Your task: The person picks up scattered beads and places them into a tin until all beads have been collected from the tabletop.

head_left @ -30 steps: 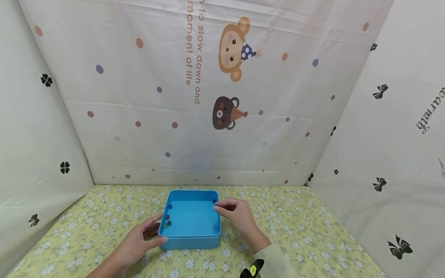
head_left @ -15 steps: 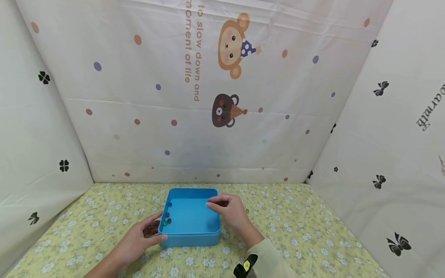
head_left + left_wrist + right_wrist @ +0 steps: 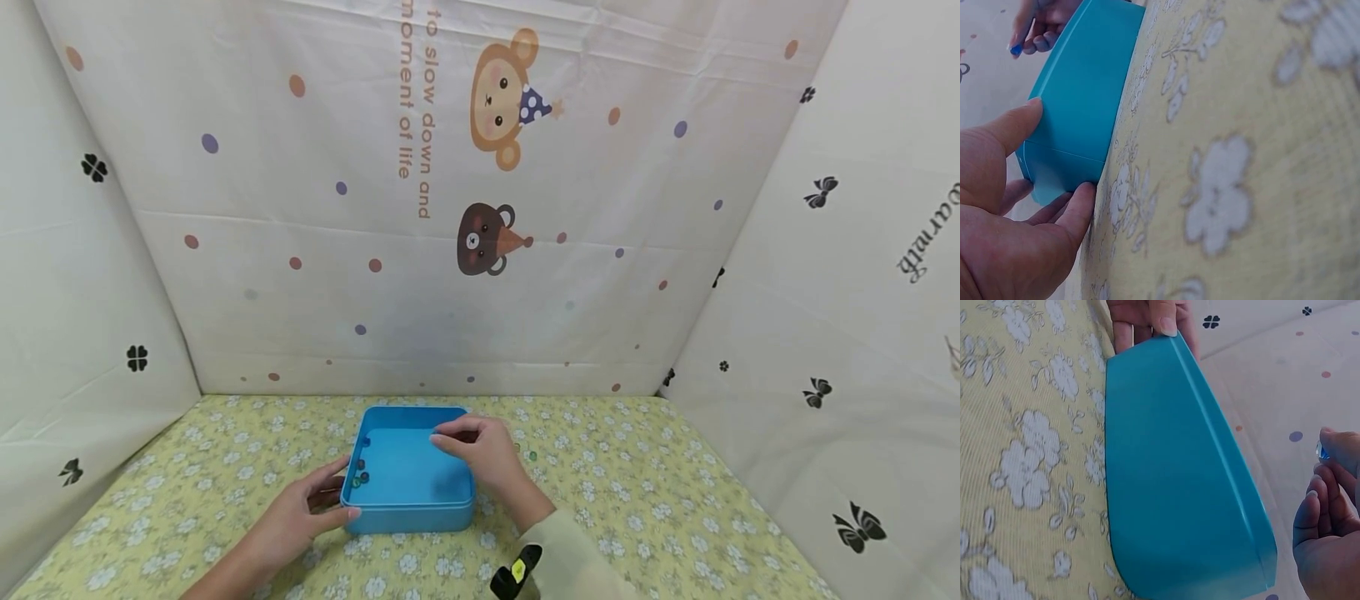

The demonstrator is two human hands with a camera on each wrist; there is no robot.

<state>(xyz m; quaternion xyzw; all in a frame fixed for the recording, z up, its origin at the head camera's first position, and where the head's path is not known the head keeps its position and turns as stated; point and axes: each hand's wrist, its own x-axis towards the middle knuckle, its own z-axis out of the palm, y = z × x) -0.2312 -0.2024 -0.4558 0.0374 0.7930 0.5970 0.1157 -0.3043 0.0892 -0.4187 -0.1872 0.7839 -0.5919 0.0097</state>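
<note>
My right hand (image 3: 480, 454) is over the right part of a square blue open-topped box (image 3: 416, 518), pinching a small clear-and-blue marble (image 3: 1322, 450) between thumb and fingertips. This marble shows above the rim in both wrist views; in the head view the fingers mostly hide it. At the box's near left corner, my left hand (image 3: 288, 521) grips the wall, thumb (image 3: 1024, 125) at the rim and fingers low along the sides. Several small marbles (image 3: 364, 477), some dark and one greenish, lie inside along the left wall.
Two green marbles, one of them a plain green marble (image 3: 533, 456), lie on the yellow floral cloth (image 3: 637, 483) right of the box, partly behind the right hand. Printed white sheets (image 3: 300, 308) stand behind and at both sides.
My right hand has moved left from the box's right rim to over its inside, carrying the blue marble. Green marbles on the cloth have come into view behind it. The left hand stays put.
</note>
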